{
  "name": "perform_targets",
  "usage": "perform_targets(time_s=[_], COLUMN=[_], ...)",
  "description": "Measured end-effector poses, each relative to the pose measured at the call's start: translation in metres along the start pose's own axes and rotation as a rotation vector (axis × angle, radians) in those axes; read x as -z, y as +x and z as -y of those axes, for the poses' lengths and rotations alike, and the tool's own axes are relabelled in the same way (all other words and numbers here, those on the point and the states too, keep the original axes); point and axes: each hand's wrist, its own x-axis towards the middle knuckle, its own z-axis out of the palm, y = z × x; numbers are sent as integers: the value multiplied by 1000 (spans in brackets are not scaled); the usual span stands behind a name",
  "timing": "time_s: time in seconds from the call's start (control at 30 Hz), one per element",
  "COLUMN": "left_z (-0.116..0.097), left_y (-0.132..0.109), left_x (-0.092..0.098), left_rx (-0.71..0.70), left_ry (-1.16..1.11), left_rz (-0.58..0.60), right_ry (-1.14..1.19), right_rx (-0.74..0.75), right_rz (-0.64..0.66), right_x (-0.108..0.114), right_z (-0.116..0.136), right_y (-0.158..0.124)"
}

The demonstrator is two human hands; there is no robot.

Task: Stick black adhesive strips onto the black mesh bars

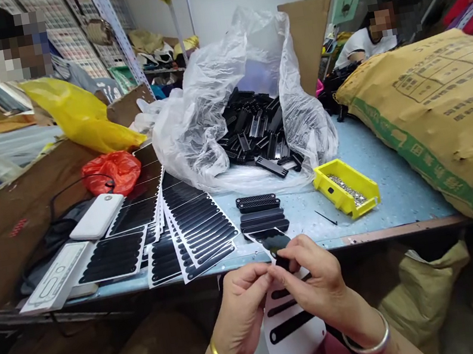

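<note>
Right hand [318, 272], left hand [244, 299], close together over a flat white sheet [299, 349] with rounded black strips [292, 326].
The right pinches a small dark piece [282, 262]; the left's grasp, I can't tell.

Just beyond the person's fingers [252, 271], a row of black bars [262, 216] stands in the way forward, the plastic bag [196, 129] bulging behind it. Ahead and right of the fingers, blue tabletop [301, 207] leaves a lane between bars and yellow bin [341, 203]; a thin rod [325, 217] lies near the bin. To their left, fanned sheets [198, 219] cover the surface; farther right, a sack [449, 123] walls off the side.
</note>
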Motion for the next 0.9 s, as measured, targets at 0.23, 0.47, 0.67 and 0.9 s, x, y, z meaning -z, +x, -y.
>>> perform_targets(time_s=[0.23,0.47,0.67,0.9], left_z=[11,15,17,9], left_y=[-7,-8,-9,-15], left_x=[20,29,33,31], left_rx=[39,88,100,5], left_ry=[-108,-164,-57,71], left_rz=[-31,-26,-85,-68], right_ry=[105,81,114,169], right_rx=[-2,-13,-73,-87], right_rz=[129,277,278,303], right_x=[-10,-16,-18,-13], right_z=[-1,6,3,8], right_y=[-3,-20,-28,-18])
